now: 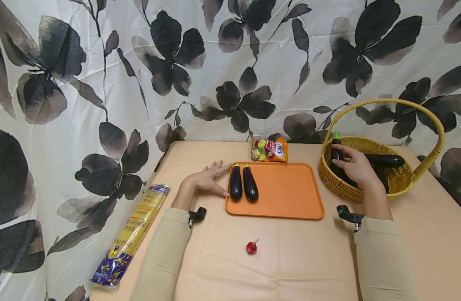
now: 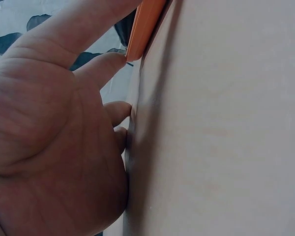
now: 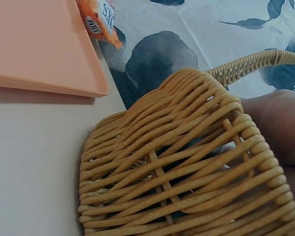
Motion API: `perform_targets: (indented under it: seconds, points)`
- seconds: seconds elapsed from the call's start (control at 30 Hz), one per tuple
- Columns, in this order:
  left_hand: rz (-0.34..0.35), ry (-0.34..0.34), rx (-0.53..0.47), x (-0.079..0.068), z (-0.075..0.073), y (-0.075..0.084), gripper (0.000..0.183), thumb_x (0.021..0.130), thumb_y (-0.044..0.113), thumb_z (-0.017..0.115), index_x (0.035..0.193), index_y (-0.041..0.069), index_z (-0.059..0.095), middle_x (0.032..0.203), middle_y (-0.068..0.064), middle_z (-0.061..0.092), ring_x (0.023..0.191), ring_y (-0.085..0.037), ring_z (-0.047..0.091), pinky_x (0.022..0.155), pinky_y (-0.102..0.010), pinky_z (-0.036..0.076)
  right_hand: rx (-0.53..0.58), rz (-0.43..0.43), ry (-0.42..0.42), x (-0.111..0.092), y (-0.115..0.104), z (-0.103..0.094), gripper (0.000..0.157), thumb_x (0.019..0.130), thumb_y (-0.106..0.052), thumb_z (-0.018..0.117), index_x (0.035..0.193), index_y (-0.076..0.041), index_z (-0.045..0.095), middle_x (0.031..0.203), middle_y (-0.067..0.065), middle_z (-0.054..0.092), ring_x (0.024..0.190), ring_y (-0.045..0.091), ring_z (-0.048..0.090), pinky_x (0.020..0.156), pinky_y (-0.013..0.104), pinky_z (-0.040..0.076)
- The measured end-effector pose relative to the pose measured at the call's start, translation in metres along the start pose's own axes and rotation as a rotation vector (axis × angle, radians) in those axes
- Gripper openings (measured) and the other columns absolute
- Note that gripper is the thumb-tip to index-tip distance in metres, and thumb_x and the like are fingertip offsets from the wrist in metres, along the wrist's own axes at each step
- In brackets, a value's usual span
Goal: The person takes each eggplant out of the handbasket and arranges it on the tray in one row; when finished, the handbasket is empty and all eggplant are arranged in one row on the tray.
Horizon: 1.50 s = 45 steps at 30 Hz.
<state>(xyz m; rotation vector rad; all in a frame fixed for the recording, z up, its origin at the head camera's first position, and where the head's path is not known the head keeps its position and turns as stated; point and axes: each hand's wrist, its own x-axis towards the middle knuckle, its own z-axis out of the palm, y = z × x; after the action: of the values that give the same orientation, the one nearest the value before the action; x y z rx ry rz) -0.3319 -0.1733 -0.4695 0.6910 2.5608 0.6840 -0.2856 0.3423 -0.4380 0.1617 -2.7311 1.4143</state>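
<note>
Fingers (image 1: 343,148) of your right hand (image 1: 357,165) are curled in on a dark eggplant (image 1: 336,154), thumb on the near side, and you have it gripped just below its green tip. That eggplant is at the left end of the wicker basket (image 1: 337,187), tip up, body running down beneath your hand; whether its lower end touches the bottom, you can't tell. Right beside your knuckles, a second eggplant (image 1: 386,160) lies crosswise in the basket, and more dark skin shows past your wrist.

Over to your left hand (image 1: 206,180): fingers spread wide, nothing in their grasp, one fingertip right at the edge of the orange tray (image 1: 287,190), the thumb close by the same side. Your left wrist view shows the lower fingers down on the tabletop (image 1: 287,267). Just inside that rim, two eggplants (image 1: 250,184) lie side by side, green ends away from you, near your left fingers and well apart from your right.

Your right wrist view is mostly woven wall, hiding the held eggplant. Behind the tray sits a candy bag (image 1: 269,149); nearer you, a small red thing (image 1: 251,247) with a thin stalk; far left, a spaghetti packet (image 1: 130,236).
</note>
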Motion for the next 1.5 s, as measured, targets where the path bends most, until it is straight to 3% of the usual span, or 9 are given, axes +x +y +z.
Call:
perform_targets:
  seconds: [0.23, 0.33, 0.47, 0.6, 0.63, 0.77, 0.87, 1.17, 1.5]
  points:
    - [0.003, -0.003, 0.006, 0.0, 0.0, 0.0, 0.12, 0.073, 0.058, 0.09, 0.167, 0.039, 0.017, 0.176, -0.012, -0.005, 0.162, -0.034, -0.014, 0.13, -0.056, -0.011, 0.06, 0.041, 0.061, -0.002, 0.001, -0.007, 0.061, 0.11, -0.023, 0.052, 0.166, -0.016, 0.027, 0.168, 0.031, 0.019, 0.148, 0.06, 0.03, 0.11, 0.073, 0.038]
    - [0.008, -0.002, 0.01, 0.001, 0.0, -0.001, 0.12, 0.073, 0.059, 0.089, 0.167, 0.038, 0.017, 0.176, -0.012, -0.005, 0.162, -0.034, -0.014, 0.13, -0.057, -0.01, 0.084, 0.058, 0.12, -0.004, 0.0, -0.01, 0.064, 0.109, -0.031, 0.053, 0.167, -0.021, 0.026, 0.167, 0.029, 0.021, 0.144, 0.053, 0.04, 0.106, 0.058, 0.052]
    - [0.015, -0.002, 0.011, 0.001, 0.0, -0.001, 0.12, 0.073, 0.059, 0.089, 0.167, 0.037, 0.018, 0.176, -0.013, -0.005, 0.162, -0.036, -0.014, 0.13, -0.058, -0.01, 0.132, 0.089, 0.186, -0.006, -0.004, -0.015, 0.064, 0.107, -0.041, 0.054, 0.165, -0.037, 0.028, 0.168, 0.025, 0.019, 0.132, 0.036, 0.049, 0.101, 0.045, 0.053]
    - [0.015, -0.002, 0.01, 0.001, 0.0, 0.0, 0.12, 0.073, 0.059, 0.089, 0.167, 0.037, 0.018, 0.176, -0.013, -0.005, 0.162, -0.035, -0.013, 0.13, -0.058, -0.01, 0.21, 0.105, 0.203, -0.009, -0.009, -0.02, 0.064, 0.105, -0.043, 0.057, 0.162, -0.046, 0.029, 0.17, 0.021, 0.016, 0.132, 0.024, 0.05, 0.116, 0.06, 0.043]
    - [0.013, -0.002, 0.011, 0.001, 0.0, 0.0, 0.12, 0.073, 0.059, 0.089, 0.167, 0.038, 0.018, 0.176, -0.013, -0.005, 0.162, -0.035, -0.013, 0.13, -0.058, -0.01, 0.221, 0.103, 0.207, -0.01, -0.01, -0.021, 0.064, 0.105, -0.042, 0.058, 0.162, -0.046, 0.03, 0.169, 0.019, 0.019, 0.132, 0.021, 0.05, 0.117, 0.059, 0.043]
    - [0.008, -0.002, 0.011, 0.0, 0.0, -0.001, 0.12, 0.073, 0.058, 0.089, 0.167, 0.038, 0.018, 0.176, -0.012, -0.005, 0.162, -0.034, -0.014, 0.13, -0.057, -0.01, 0.235, 0.079, 0.218, -0.013, -0.014, -0.024, 0.065, 0.101, -0.039, 0.065, 0.16, -0.043, 0.037, 0.148, 0.001, 0.041, 0.12, 0.007, 0.055, 0.098, 0.026, 0.058]
    - [0.009, -0.001, 0.005, 0.0, 0.0, -0.001, 0.119, 0.073, 0.058, 0.09, 0.167, 0.038, 0.018, 0.176, -0.013, -0.005, 0.162, -0.035, -0.014, 0.13, -0.058, -0.01, 0.265, 0.053, 0.215, -0.015, -0.017, -0.026, 0.066, 0.098, -0.037, 0.07, 0.158, -0.039, 0.043, 0.13, -0.015, 0.044, 0.112, 0.0, 0.056, 0.078, 0.01, 0.055]
    - [0.013, 0.001, 0.004, 0.001, 0.0, -0.001, 0.12, 0.073, 0.058, 0.09, 0.167, 0.038, 0.018, 0.176, -0.013, -0.005, 0.162, -0.035, -0.013, 0.13, -0.058, -0.01, 0.257, 0.033, 0.194, -0.017, -0.024, -0.028, 0.068, 0.095, -0.033, 0.075, 0.157, -0.034, 0.047, 0.125, -0.019, 0.044, 0.119, 0.01, 0.052, 0.077, 0.011, 0.056]
    - [0.008, 0.002, -0.003, 0.0, 0.0, 0.0, 0.12, 0.073, 0.058, 0.09, 0.167, 0.037, 0.018, 0.176, -0.013, -0.005, 0.162, -0.035, -0.014, 0.13, -0.058, -0.01, 0.268, -0.059, 0.163, -0.02, -0.03, -0.025, 0.064, 0.095, -0.02, 0.077, 0.154, -0.023, 0.052, 0.13, -0.015, 0.049, 0.108, 0.001, 0.06, 0.075, 0.013, 0.056]
